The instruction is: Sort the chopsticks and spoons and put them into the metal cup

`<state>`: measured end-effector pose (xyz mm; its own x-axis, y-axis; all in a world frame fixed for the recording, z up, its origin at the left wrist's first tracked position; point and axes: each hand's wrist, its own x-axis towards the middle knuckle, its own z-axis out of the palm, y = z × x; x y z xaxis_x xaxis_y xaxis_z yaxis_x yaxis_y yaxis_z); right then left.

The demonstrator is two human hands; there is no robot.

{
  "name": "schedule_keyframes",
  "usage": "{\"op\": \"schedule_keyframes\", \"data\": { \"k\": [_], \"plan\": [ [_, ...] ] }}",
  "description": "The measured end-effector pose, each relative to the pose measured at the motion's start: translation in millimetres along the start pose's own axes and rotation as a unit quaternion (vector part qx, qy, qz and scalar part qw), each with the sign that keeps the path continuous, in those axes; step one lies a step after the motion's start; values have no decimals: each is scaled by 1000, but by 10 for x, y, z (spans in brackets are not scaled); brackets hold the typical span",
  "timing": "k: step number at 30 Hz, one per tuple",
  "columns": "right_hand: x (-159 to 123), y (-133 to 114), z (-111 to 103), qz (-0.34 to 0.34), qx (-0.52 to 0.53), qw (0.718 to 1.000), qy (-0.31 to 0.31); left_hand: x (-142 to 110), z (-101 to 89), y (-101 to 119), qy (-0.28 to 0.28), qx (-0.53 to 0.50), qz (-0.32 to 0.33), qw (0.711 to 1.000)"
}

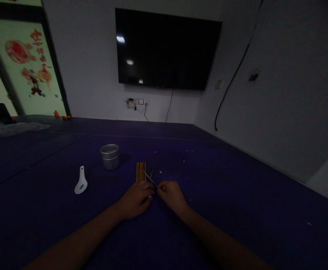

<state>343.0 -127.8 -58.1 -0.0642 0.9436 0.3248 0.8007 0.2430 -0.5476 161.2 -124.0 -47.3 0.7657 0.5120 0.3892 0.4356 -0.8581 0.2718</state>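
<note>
While the curled left hand (136,199), grip unclear, partly covers sticks (140,172) pointing away, the right hand (172,194) pinches a rod (150,177) slanting left over them.

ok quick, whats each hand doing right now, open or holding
Left hand: curled over the wooden sticks; grip can't be told.
Right hand: closed, apparently holding a thin grey stick.
</note>
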Motion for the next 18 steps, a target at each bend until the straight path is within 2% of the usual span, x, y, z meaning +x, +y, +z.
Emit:
{"op": "schedule_keyframes", "data": {
  "k": [18],
  "plan": [
    [-10, -57, 29, -32, -84, 996, -2, -8, -7, 16, 1, -7, -6, 1000]
  ]
}}
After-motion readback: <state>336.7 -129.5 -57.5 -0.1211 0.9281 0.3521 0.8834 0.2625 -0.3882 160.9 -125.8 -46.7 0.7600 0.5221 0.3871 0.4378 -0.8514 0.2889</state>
